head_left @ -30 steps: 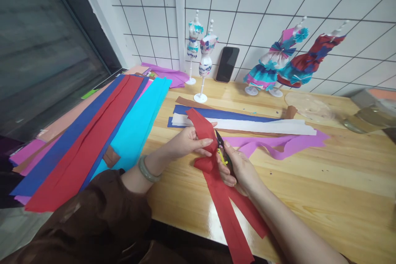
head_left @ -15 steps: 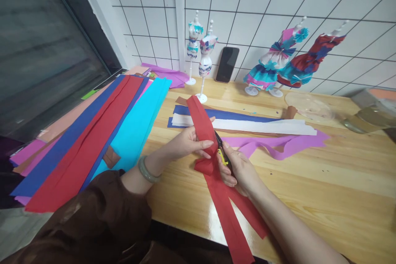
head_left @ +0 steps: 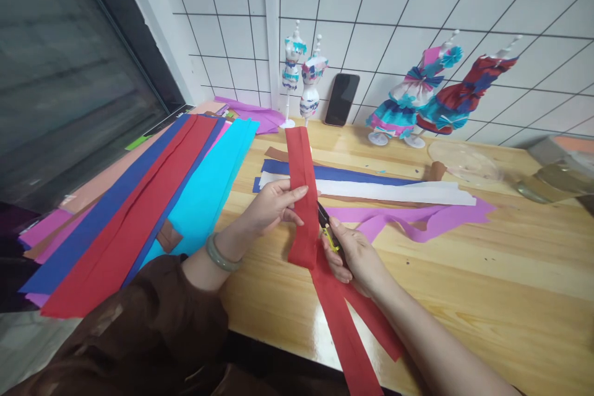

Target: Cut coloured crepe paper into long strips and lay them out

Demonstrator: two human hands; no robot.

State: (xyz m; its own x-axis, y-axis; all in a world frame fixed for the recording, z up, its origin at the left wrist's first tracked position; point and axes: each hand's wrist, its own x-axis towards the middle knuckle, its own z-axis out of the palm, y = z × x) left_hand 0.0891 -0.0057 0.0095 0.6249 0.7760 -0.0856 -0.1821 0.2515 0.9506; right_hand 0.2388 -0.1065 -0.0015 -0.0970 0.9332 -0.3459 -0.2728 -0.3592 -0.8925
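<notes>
My left hand [head_left: 273, 206] pinches a red crepe paper strip [head_left: 304, 164] between thumb and fingers and holds it upright above the table. Its lower end hangs in a fold below my thumb. In my right hand [head_left: 357, 257] is a pair of black and yellow scissors [head_left: 330, 234], with the dark blades pointing up beside the strip's right edge. Whether the blades touch the paper is hard to tell. Beneath my right hand, two long red tails [head_left: 348, 334] spread toward the table's front edge. My palm hides part of the scissor handles.
Blue and white strips [head_left: 394, 190] and a curling purple strip [head_left: 424, 229] lie behind my hands. At the left is a stack of coloured paper [head_left: 199, 179]. Small dress forms [head_left: 312, 77], a phone [head_left: 342, 99] and dressed forms [head_left: 408, 96] stand along the tiled wall.
My left hand has shifted slightly left with the red strip, which now stands straighter and apart from the scissors' side. My right hand has moved slightly left, still holding the scissors.
</notes>
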